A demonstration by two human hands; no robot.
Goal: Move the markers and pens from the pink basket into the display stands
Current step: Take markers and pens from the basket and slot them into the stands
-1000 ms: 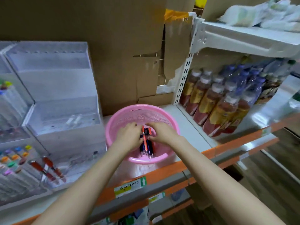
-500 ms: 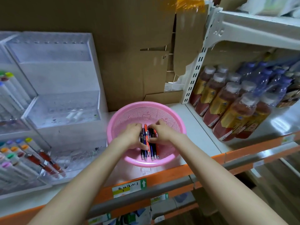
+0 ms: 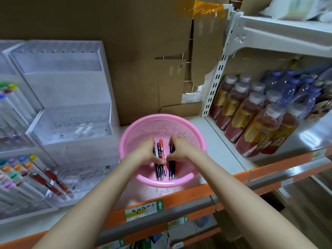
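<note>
Gripping one bunch of pens [image 3: 162, 154] in the left hand [image 3: 147, 151] and another bunch in the right hand [image 3: 181, 149], close together inside the pink basket [image 3: 161, 117], middle of the frame. Looks like the picking-up step. Next, lift out and carry left to the display stands [image 3: 71, 123].

One head-worn, wide-angle view looked forward and steeply down from just outside the orange front edge of the shelf [image 3: 217, 135]. It was near enough to tell single pens [image 3: 162, 154] in the pink basket [image 3: 156, 117] at centre. Display stands [image 3: 71, 87] filled the left side and bottles [image 3: 255, 126] the right.
</note>
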